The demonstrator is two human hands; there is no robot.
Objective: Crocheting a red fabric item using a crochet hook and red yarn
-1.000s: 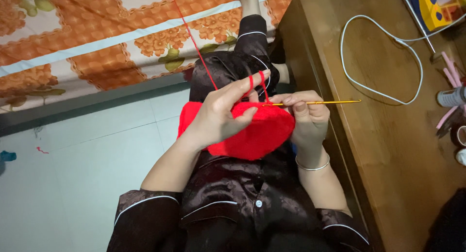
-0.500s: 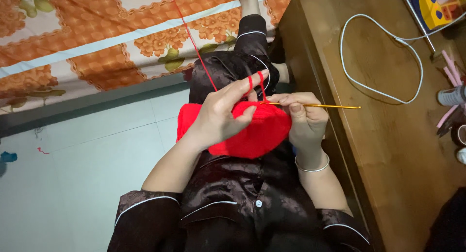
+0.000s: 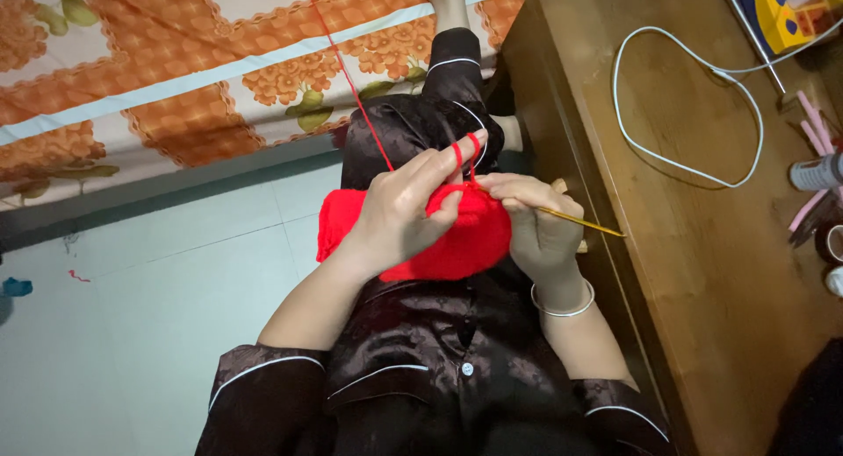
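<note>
My left hand holds a red crocheted piece over my lap, with the red yarn looped over its index finger and running up toward the bed. My right hand grips a yellow crochet hook whose tip is buried in the top edge of the red piece, between the two hands. The hook's handle points right and slightly down, over the table's edge. A silver bangle circles my right wrist.
A wooden table stands at my right, carrying a looped white cable, a yellow box and small pink items. A bed with an orange floral sheet lies ahead. Pale floor tiles are at the left.
The hook's handle has swung from level to tilted down to the right. My right hand has shifted slightly with it; the left hand still holds the red piece.
</note>
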